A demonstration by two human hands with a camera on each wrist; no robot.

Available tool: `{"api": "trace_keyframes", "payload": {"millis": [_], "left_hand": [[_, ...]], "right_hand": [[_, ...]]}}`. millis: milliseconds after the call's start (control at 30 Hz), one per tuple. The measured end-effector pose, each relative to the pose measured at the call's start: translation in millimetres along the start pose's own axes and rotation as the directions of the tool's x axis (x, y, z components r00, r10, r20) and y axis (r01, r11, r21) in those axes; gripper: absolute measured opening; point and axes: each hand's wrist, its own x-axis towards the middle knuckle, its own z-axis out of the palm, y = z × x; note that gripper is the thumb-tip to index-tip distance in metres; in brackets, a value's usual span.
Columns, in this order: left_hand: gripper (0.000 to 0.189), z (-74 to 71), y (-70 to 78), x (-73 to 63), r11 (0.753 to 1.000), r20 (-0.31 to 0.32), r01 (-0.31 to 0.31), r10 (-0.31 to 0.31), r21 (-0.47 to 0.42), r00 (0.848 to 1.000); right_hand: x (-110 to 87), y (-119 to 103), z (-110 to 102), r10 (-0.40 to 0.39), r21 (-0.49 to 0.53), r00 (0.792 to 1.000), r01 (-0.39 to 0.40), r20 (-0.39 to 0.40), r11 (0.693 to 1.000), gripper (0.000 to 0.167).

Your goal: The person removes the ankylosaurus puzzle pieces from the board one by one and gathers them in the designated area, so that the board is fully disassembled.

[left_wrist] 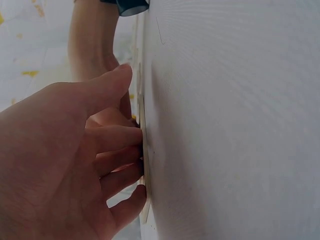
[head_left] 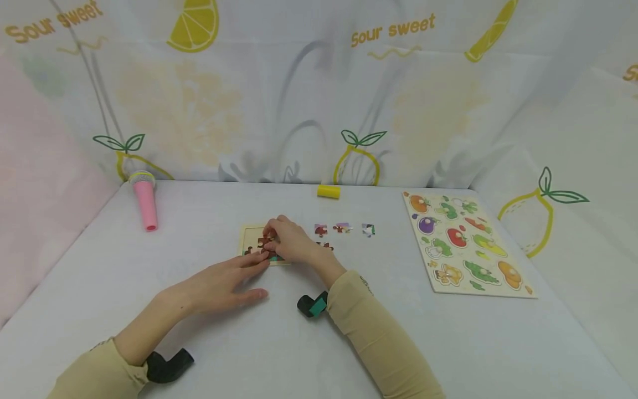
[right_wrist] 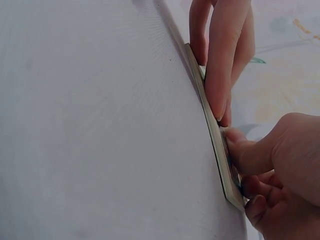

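A small wooden jigsaw tray [head_left: 242,239] lies flat at the middle of the table, with brown puzzle pieces inside its pale rim. My right hand [head_left: 293,243] is over the tray, thumb and fingertips bent together around a brown puzzle piece [head_left: 264,241]. Its thumb [right_wrist: 250,152] presses down at the tray's face in the right wrist view. My left hand [head_left: 219,284] reaches in from the near left, fingers extended. Their tips rest on the tray's near edge [left_wrist: 145,200], while the thumb stands apart. Part of the puzzle is hidden beneath both hands.
Several loose jigsaw pieces [head_left: 343,228] lie right of the tray. Farther right is a vegetable peg board [head_left: 466,244]. A yellow cylinder [head_left: 329,192] lies near the back edge, and a pink toy microphone [head_left: 146,202] at the back left. Printed cloth hangs behind.
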Motion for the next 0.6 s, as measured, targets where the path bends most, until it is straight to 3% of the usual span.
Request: {"api": "trace_keyframes", "payload": {"millis": [300,600], "left_hand": [[0.074,0.2,-0.5,0.6,1.0,-0.006,-0.005,0.005,-0.009,1.0],[0.075,1.3,-1.6,2.0,1.0,0.005,0.007,-0.007,-0.017,1.0]], "right_hand": [[-0.9,-0.8,-0.6,-0.006,0.021,1.0,0.006,-0.007,1.0,0.024],[0.4,6.5,-2.3,0.011,0.223,0.999,0.001,-0.051,0.975,0.022]]}}
